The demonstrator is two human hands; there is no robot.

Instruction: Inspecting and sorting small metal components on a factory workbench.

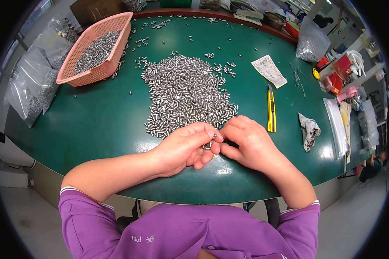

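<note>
A large pile of small, shiny metal pins with rounded ends (183,88) covers the middle of the green table. At its near edge my left hand (183,146) is curled with the palm partly up, and several of these metal pins (208,145) lie in its fingers. One pin shows near the thumb and index fingertip. My right hand (250,140) is close beside it, back upward, with the fingers bent and drawn together at the pile's near right corner. Its fingertips are mostly hidden, so whatever they pinch does not show.
A pink plastic basket (121,41) of metal pins stands at the far left, beside clear bags of parts (39,77). On the right lie a yellow box cutter (271,110), a paper slip (269,71), thin wires (297,80), a crumpled cloth (309,131) and flat plastic bags (335,125).
</note>
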